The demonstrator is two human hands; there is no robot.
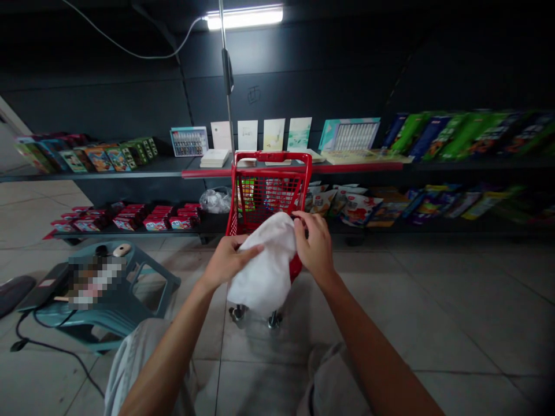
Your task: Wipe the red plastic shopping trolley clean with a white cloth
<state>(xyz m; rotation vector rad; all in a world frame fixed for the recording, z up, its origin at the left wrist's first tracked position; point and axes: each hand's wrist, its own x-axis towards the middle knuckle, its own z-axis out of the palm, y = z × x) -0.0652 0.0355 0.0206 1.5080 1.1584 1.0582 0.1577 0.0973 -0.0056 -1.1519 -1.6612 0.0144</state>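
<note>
A white cloth [264, 266] hangs between my hands in front of a small red shopping cart [272, 157]. My left hand [229, 260] is closed on the cloth's left side, its thumb lying over the front. On the upper right edge, my right hand [314, 240] pinches the fabric with bent fingers. Behind the cloth, the cart's lower basket is mostly hidden; its mesh wall and handle show above, and its casters [274, 319] show below.
Dark shelves [165, 166] run across the back, holding boxes, booklets [248, 136] and snack bags [359, 208]. At left stands a blue-green plastic stool [150, 260] with a mouse [122, 250] and a black power strip [45, 287]; its cable trails over the tiled floor. A thin metal pole [229, 115] rises behind the cart.
</note>
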